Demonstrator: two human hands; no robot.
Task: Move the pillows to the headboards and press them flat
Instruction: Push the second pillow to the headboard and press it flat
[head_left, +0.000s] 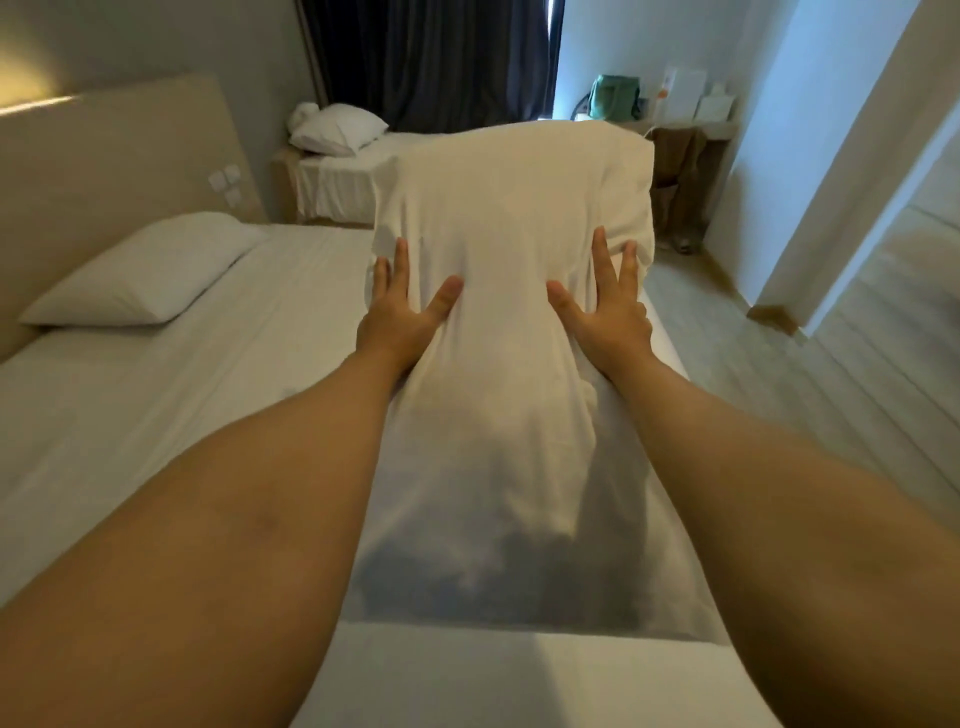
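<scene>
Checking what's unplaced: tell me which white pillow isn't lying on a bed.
The big white pillow in the centre, held between left hand and right hand. The near-left pillow lies by the beige headboard, the far pillow on the far bed.

Left grip (410, 317) and right grip (605, 312) stretch forward side by side, splayed flat.

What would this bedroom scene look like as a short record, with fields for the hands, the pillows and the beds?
held pillow: white, upright, over the near bed
left hand: fingers straight, pressing the held pillow's left side
right hand: fingers straight, pressing its right side
second pillow: lying on the near bed beside the headboard
third pillow: on the far bed, near the dark curtain
</scene>
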